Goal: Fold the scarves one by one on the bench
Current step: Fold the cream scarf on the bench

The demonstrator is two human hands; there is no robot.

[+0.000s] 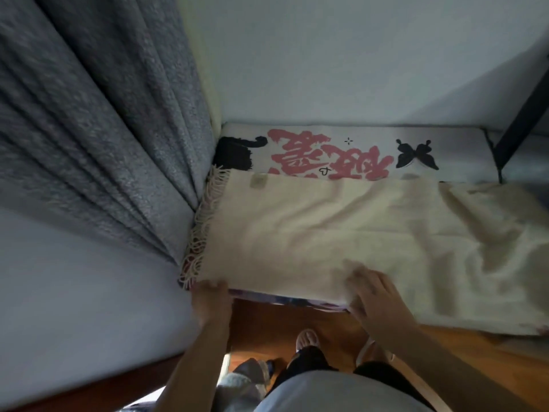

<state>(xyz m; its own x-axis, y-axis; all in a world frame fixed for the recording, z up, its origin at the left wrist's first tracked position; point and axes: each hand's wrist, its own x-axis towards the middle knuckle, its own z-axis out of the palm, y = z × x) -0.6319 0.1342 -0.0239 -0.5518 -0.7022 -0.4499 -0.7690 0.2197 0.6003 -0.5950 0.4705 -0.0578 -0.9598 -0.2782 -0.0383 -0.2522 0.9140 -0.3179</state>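
Scarf in cream is lying spread across the bench, covering most of its printed cushion, so I'm judging the folding as barely begun; its right end is running out of frame, rumpled. Something patterned is peeking out beneath its near edge, possibly another scarf; I cannot tell. My left hand is pinching the fringed near corner, while my right hand, blurred, is gripping the near edge.
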